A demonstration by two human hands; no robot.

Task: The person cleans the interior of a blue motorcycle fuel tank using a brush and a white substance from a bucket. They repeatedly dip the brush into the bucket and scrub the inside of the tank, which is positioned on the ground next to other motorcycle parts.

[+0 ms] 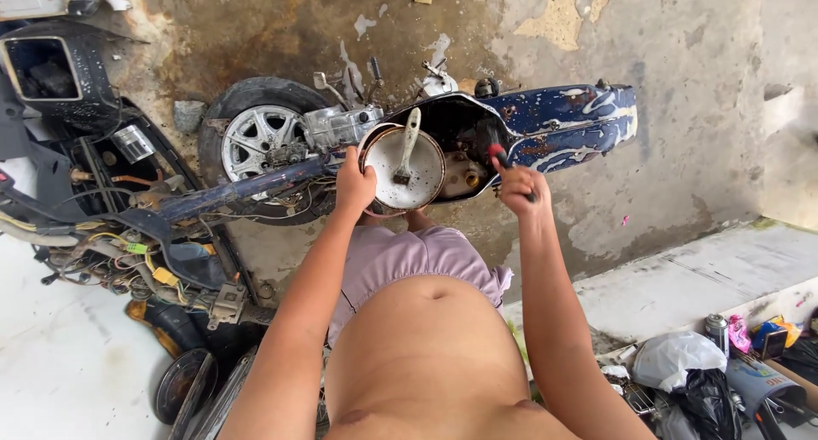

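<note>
Left hand: your left hand [354,187] grips the rim of one round tin [402,168], fingers curled over its left edge.
Tin: it sits at the open middle of the motorbike frame [545,125], just under your hands — whitish inside, rusty at the rim.
Brush: one brush [406,147] stands in the tin, handle leaning up and away from you.
Right hand: your right hand [521,189] is clenched round one red-handled tool [498,155], its tip at the frame opening.
Wheels: one spoked wheel [258,138] shows, left of the tin.
Clutter: one spray can [717,326] and bags lie at lower right.
</note>
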